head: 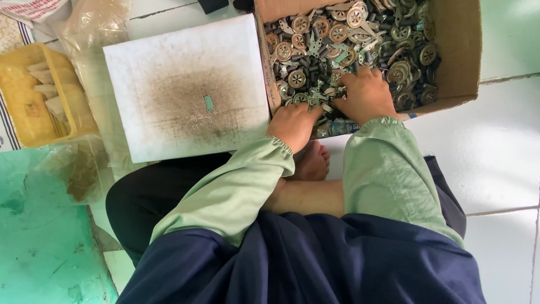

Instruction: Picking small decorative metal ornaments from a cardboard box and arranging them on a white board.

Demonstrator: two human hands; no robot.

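A cardboard box at the upper right is filled with several small metal parts: round wheel-like discs, flat pointed pieces and dark short cylinders. Both my hands reach into its near edge. My left hand rests curled on the parts at the box's front left corner. My right hand lies palm down on the pile, fingers spread and bent among the pieces. Whether either hand grips a piece is hidden. Both arms wear light green sleeves.
A white foam slab with a dark smudged centre and one small green-grey metal piece lies left of the box. A yellow plastic tray and clear plastic bags sit at far left. My bare foot rests on white floor tiles.
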